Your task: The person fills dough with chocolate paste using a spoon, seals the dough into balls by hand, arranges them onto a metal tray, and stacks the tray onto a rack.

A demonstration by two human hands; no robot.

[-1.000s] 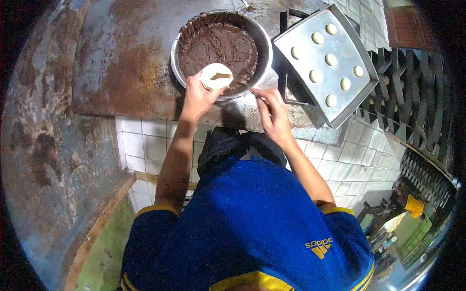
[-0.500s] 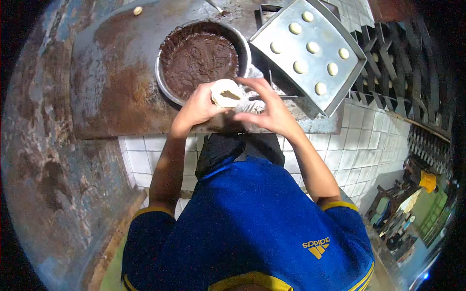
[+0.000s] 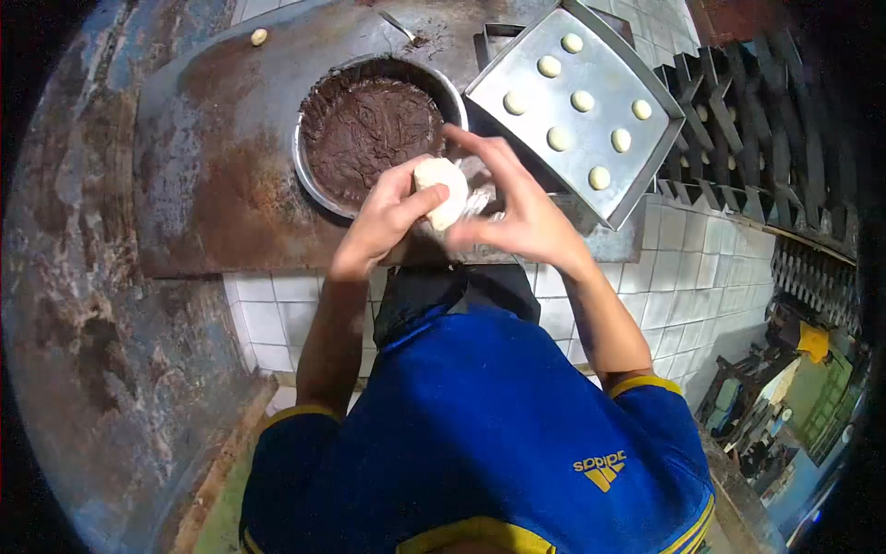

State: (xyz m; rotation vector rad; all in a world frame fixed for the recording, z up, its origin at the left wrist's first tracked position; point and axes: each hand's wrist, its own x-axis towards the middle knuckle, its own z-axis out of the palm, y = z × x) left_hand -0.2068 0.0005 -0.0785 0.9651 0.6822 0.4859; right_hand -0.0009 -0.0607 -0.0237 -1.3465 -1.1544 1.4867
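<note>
My left hand [image 3: 386,220] is closed on a pale piece of dough [image 3: 442,185], its thumb lying across the dough's face. No brown filling shows on the side turned up to me. My right hand [image 3: 521,208] is open just to the right of the dough, with fingers and thumb spread and somewhat blurred. Behind the hands stands a round metal bowl [image 3: 298,152] of thick dark brown chocolate-like filling [image 3: 374,134]. A metal tray [image 3: 591,138] to the right carries several small pale dough balls, spaced apart.
A lone dough ball [image 3: 258,37] lies at the far left of the worn metal table [image 3: 221,157]. A spoon-like utensil [image 3: 399,26] with brown residue rests behind the bowl. Dark metal racks [image 3: 766,129] stand at right; a white tiled wall [image 3: 688,249] runs below the table.
The dough in my left hand has turned; its opening with brown filling inside no longer faces me. My left thumb now lies over it. My right hand stays spread beside it.
</note>
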